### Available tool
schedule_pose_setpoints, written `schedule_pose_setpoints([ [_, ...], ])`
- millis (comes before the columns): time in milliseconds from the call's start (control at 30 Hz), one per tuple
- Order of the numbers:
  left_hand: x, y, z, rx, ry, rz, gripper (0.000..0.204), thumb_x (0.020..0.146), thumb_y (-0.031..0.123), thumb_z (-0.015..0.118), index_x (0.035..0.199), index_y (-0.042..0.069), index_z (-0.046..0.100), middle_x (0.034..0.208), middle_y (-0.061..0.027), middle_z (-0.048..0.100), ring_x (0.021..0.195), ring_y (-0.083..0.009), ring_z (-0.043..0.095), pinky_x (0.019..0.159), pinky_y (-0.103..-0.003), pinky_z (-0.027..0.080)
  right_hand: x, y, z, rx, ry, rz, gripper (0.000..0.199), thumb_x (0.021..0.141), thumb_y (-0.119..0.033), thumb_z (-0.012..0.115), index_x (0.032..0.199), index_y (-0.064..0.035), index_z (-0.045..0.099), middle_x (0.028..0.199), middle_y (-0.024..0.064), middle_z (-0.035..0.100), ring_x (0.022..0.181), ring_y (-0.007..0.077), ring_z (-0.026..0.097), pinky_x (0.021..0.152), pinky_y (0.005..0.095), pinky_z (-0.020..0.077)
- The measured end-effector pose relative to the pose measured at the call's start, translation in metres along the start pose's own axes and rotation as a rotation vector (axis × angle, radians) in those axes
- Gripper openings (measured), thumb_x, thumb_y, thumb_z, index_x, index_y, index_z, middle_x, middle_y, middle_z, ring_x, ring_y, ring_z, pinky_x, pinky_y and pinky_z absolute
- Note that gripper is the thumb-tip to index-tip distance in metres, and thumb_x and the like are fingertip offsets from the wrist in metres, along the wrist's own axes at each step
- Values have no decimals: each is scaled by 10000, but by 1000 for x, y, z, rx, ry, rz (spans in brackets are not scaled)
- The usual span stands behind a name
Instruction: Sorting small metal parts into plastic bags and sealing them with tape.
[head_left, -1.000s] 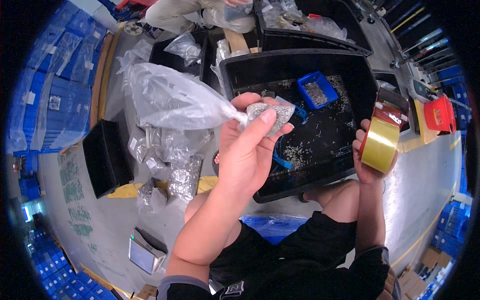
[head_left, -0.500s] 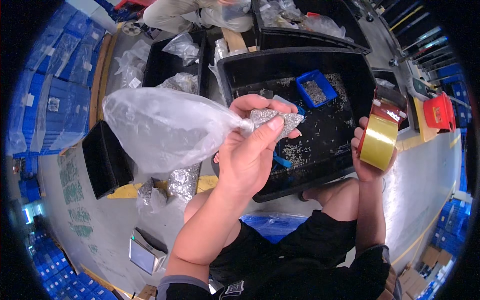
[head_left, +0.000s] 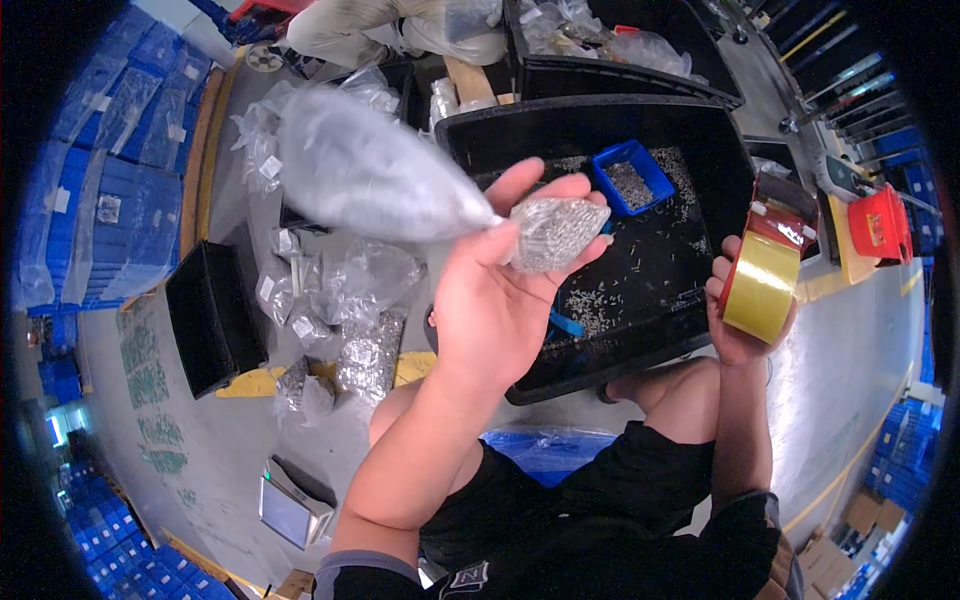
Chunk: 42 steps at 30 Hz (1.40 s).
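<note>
My left hand (head_left: 492, 305) holds a clear plastic bag (head_left: 560, 235) by its gathered neck, between thumb and forefinger. The bag's lower part, packed with small silvery metal pieces, rests on my raised fingers. Its loose upper end puffs out to the left, blurred by motion. On the right, my right hand (head_left: 738, 338) grips a red tape dispenser (head_left: 776, 222) with a wide yellowish roll of packing tape (head_left: 762, 285). Beneath both hands lies a big black bin (head_left: 660, 290) with small metal pieces scattered over its bottom and a blue tray (head_left: 633, 180) of the same pieces.
Filled plastic bags (head_left: 370, 350) lie on the floor at left, beside a black crate (head_left: 215, 320). A small scale (head_left: 292, 505) stands near my left knee. Another person's legs (head_left: 350, 30) are at the back. A red container (head_left: 878, 225) sits at far right.
My left hand has turned its palm up, and the thumb has moved off the filled part to the neck. The bag's loose end has swung upward. My right hand has barely moved.
</note>
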<state>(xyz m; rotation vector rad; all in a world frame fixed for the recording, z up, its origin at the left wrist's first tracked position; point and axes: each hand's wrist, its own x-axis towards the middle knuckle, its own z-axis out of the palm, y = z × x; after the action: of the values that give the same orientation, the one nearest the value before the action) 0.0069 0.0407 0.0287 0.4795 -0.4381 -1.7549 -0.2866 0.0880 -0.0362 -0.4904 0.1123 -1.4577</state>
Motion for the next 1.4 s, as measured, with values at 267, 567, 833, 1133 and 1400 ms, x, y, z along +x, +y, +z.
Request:
schedule_pose_setpoints([
  [267,18,1,-7,-280,18,1,406,984,193,385,1305,-55,414,1431,-250,401,1332,-393,395,1118,-501,348,-5,-6,-5,-15,49,-6,836,837,-352,648,1480,-38,216,1433,238,343,1244,387,461,1032,502,421],
  [567,66,28,-22,-267,0,235,344,979,137,487,1234,-81,410,1209,-267,519,1218,-369,499,1081,-408,429,6,-2,31,-164,333,-61,710,755,-243,725,1329,-17,374,1119,124,409,816,173,381,682,275,366],
  [833,86,55,-27,-319,-184,270,235,974,230,556,1144,67,561,1035,-74,664,986,-249,654,796,-343,531,-4,-1,26,-199,339,-79,747,777,-275,717,1366,-3,348,1178,151,423,843,200,405,746,315,412],
  [1133,95,54,-22,-488,-60,178,159,957,202,572,1004,61,629,921,-60,684,876,-175,647,614,-275,443,-6,-5,23,-238,397,-57,809,733,-257,759,1373,6,341,1198,159,440,875,217,425,776,332,439],
  [1400,95,55,-27,-425,-49,242,149,966,143,548,1042,28,606,975,-92,662,927,-204,635,659,-295,488,-5,-5,18,-229,374,-26,817,735,-256,764,1371,25,336,1249,164,434,919,230,444,838,366,458],
])
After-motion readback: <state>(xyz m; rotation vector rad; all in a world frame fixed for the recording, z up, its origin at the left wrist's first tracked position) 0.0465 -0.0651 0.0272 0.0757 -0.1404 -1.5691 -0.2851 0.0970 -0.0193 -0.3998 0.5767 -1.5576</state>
